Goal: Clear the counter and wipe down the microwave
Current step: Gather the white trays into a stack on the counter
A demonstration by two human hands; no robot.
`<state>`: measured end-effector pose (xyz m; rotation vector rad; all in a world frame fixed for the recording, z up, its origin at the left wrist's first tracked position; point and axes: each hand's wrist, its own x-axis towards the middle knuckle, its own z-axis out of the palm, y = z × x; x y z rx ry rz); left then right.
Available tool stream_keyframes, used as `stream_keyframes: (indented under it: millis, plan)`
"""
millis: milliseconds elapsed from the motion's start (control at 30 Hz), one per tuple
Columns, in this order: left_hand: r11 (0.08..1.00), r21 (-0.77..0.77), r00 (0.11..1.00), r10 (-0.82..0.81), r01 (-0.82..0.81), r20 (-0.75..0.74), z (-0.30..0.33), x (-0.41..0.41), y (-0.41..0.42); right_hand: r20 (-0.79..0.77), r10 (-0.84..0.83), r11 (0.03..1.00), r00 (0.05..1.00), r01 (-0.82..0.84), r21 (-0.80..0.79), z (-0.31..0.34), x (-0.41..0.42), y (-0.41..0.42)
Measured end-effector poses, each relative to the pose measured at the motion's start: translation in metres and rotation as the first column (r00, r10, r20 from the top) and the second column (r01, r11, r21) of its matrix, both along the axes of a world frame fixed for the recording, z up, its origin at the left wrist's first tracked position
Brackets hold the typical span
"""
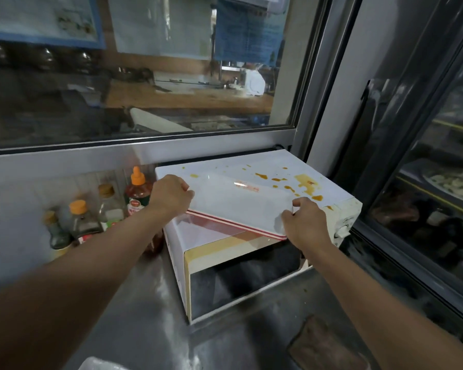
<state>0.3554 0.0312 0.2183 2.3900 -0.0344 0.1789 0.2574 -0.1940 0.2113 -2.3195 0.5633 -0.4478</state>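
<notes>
A white microwave (206, 265) stands on the steel counter (145, 303), its dark door facing me. On its top lies a flat white tray (235, 201) with a red rim, stacked on another like it. My left hand (170, 194) grips the tray's left edge. My right hand (304, 222) pinches its front right corner. Brown sauce spots (286, 181) and a yellow stain mark the microwave's top beyond the tray, toward the right.
Several sauce bottles (137, 193) with orange caps crowd the counter left of the microwave, against the wall. A glass window with a metal sill (118, 153) runs behind. A glass-door fridge (425, 182) stands at the right. A brown cloth (326, 345) lies on the counter near me.
</notes>
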Motion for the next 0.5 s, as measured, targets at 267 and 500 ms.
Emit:
stream_keyframes:
  millis: [267, 500]
  plan:
    - [0.965, -0.013, 0.965, 0.261, -0.261, 0.009, 0.009, -0.078, 0.044, 0.021, 0.284, 0.959, 0.959, -0.284, 0.007, 0.018, -0.007, 0.02]
    - [0.853, -0.036, 0.854, 0.52, -0.52, -0.002, 0.008, -0.165, 0.07, -0.01, 0.503, 0.864, 0.864, -0.504, -0.007, 0.022, -0.029, 0.049]
